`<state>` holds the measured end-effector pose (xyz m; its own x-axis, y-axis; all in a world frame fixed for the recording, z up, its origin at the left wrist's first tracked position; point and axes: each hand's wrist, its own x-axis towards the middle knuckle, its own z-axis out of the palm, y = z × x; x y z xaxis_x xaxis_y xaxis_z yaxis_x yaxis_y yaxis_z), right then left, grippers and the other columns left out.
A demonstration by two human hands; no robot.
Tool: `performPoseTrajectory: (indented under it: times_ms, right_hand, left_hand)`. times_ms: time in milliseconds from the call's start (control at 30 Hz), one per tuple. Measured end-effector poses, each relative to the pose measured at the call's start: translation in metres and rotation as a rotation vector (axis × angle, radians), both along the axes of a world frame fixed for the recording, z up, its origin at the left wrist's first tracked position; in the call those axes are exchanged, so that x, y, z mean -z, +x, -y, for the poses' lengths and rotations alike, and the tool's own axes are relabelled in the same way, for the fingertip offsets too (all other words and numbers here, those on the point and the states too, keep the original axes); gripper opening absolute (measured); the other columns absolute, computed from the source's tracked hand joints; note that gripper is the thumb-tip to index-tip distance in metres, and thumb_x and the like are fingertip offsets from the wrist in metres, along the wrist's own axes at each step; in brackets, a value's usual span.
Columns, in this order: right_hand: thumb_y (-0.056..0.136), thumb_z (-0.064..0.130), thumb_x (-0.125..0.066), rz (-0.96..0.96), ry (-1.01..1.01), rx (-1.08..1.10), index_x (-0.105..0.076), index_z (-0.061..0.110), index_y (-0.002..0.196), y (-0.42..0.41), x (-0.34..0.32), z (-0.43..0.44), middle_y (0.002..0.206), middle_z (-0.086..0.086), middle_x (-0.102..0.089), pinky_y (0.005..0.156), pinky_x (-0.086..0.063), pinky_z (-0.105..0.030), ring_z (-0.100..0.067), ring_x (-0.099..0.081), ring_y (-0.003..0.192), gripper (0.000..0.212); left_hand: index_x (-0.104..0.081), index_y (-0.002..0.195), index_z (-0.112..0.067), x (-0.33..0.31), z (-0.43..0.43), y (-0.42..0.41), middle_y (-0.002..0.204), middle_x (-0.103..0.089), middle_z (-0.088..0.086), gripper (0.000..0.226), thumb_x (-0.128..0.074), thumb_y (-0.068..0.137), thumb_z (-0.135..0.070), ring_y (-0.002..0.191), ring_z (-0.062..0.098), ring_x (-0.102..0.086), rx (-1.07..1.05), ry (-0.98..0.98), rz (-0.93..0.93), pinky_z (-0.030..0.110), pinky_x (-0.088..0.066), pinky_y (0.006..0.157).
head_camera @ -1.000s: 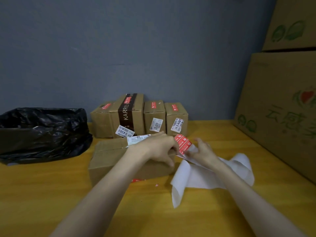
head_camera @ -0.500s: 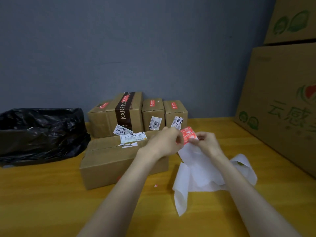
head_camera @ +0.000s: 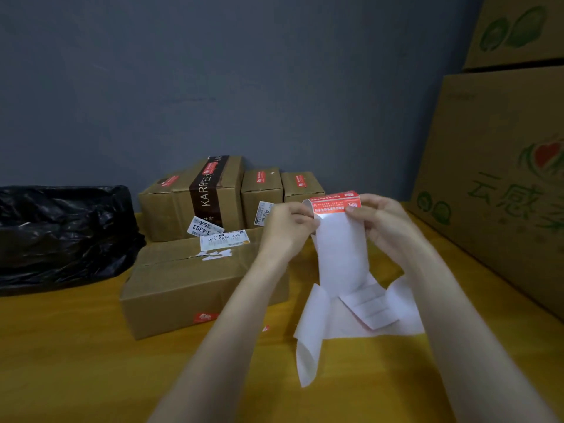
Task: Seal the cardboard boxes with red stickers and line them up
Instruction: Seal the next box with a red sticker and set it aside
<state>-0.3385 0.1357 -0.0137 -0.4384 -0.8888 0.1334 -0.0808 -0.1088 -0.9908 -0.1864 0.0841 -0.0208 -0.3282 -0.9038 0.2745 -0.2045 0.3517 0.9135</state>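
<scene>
Fingers of the left hand point(head_camera: 287, 227) and right hand point(head_camera: 384, 221) are pinching the red rectangular paper sticker point(head_camera: 334, 203) on its white backing strip point(head_camera: 338, 254), now lifting higher; the long brown cardboard box point(head_camera: 189, 285) is lying lower left, clear yellow tabletop point(head_camera: 76, 361) surrounding.

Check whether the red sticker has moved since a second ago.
Yes. The red sticker has risen: earlier it sat low beside the near box, and now both hands hold it up level with the rightmost back-row box, backing strip hanging below.

single head view, looking forward and down over table point(head_camera: 76, 361), hands close below.
</scene>
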Motion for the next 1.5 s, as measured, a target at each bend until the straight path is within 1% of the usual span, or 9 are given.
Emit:
performPoseTrajectory:
  times_ms: [167,267,400,567,767,900,1167,1333,1500]
  right_hand:
    - [0.072,0.017,-0.079,-0.407,0.057,0.304,-0.054,0.012,0.11,0.004,0.003,0.012,0.101,-0.002,-0.055,0.083,-0.047,-0.031,-0.017,-0.053,0.097,0.047]
    - [0.073,0.023,-0.078,-0.753,-0.057,0.236,-0.064,0.025,0.089,0.008,-0.001,0.01,0.099,0.003,-0.059,0.087,-0.043,-0.029,-0.012,-0.052,0.097,0.021]
    - [0.074,0.025,-0.076,-0.819,-0.091,0.036,-0.075,0.019,0.085,0.021,-0.006,0.006,0.085,0.009,-0.065,0.076,-0.044,-0.016,-0.001,-0.057,0.082,0.012]
    - [0.074,0.021,-0.077,-0.83,-0.16,0.107,-0.076,0.016,0.081,0.029,-0.003,0.008,0.074,0.009,-0.066,0.064,-0.04,-0.002,0.003,-0.058,0.071,0.008]
    - [0.082,0.012,-0.066,-0.73,-0.158,0.27,-0.072,0.015,0.074,0.025,-0.003,0.007,0.065,0.018,-0.061,0.066,-0.048,-0.014,0.002,-0.059,0.064,0.01]
    - [0.084,0.011,-0.06,-0.658,-0.096,0.445,-0.068,0.01,0.079,0.019,-0.002,0.01,0.073,0.003,-0.062,0.063,-0.048,-0.02,-0.01,-0.059,0.071,0.01]
    - [0.089,0.014,-0.052,-0.524,-0.069,0.698,-0.059,0.009,0.093,0.005,-0.004,0.004,0.089,-0.003,-0.058,0.056,-0.035,-0.019,-0.017,-0.053,0.081,0.01]
    - [0.089,0.013,-0.052,-0.432,-0.215,0.74,-0.057,0.013,0.088,0.001,-0.006,0.0,0.087,-0.003,-0.058,0.07,-0.045,-0.026,-0.014,-0.054,0.079,0.005]
    - [0.087,0.016,-0.061,-0.393,-0.38,0.532,-0.064,0.012,0.086,0.012,-0.011,-0.003,0.068,0.008,-0.059,0.052,-0.043,-0.01,0.004,-0.056,0.056,0.005]
  left_hand:
    - [-0.063,0.07,-0.013,0.002,0.001,0.002,0.069,-0.064,0.004,0.019,-0.067,0.079,0.002,0.063,0.01,-0.061,-0.013,0.025,-0.113,0.022,-0.051,0.069]
    - [-0.064,0.072,-0.01,0.006,0.002,0.003,0.066,-0.062,-0.002,0.015,-0.068,0.079,0.002,0.063,0.008,-0.061,0.003,0.029,-0.138,0.021,-0.051,0.072]
    - [-0.067,0.076,-0.008,0.008,0.005,0.004,0.068,-0.063,-0.003,0.01,-0.07,0.078,0.001,0.058,-0.003,-0.06,0.039,-0.001,-0.16,0.011,-0.05,0.065]
    - [-0.07,0.081,-0.007,0.006,0.003,0.004,0.069,-0.063,-0.004,0.013,-0.065,0.081,0.004,0.066,0.001,-0.059,0.043,-0.041,-0.109,0.014,-0.049,0.07]
    - [-0.065,0.085,-0.013,0.005,0.004,0.004,0.066,-0.06,-0.003,0.019,-0.06,0.082,0.004,0.065,0.001,-0.056,-0.058,-0.07,0.023,0.003,-0.041,0.056]
    - [-0.047,0.079,-0.016,0.008,0.003,0.005,0.072,-0.054,0.001,0.02,-0.049,0.084,0.004,0.071,0.013,-0.051,-0.106,-0.166,0.197,0.015,-0.034,0.05]
    - [-0.057,0.078,-0.022,0.011,0.0,0.005,0.08,-0.064,0.001,0.027,-0.044,0.08,0.001,0.1,0.025,-0.055,-0.142,-0.219,0.419,0.036,-0.035,0.092]
    - [-0.06,0.086,-0.025,0.015,0.002,0.003,0.096,-0.068,0.0,0.026,-0.046,0.083,-0.003,0.108,0.022,-0.054,-0.181,-0.225,0.483,0.037,-0.024,0.094]
    - [-0.065,0.093,-0.027,0.016,0.003,0.003,0.102,-0.066,-0.003,0.012,-0.054,0.09,-0.024,0.108,0.02,-0.054,-0.154,-0.301,0.496,0.038,-0.024,0.086]
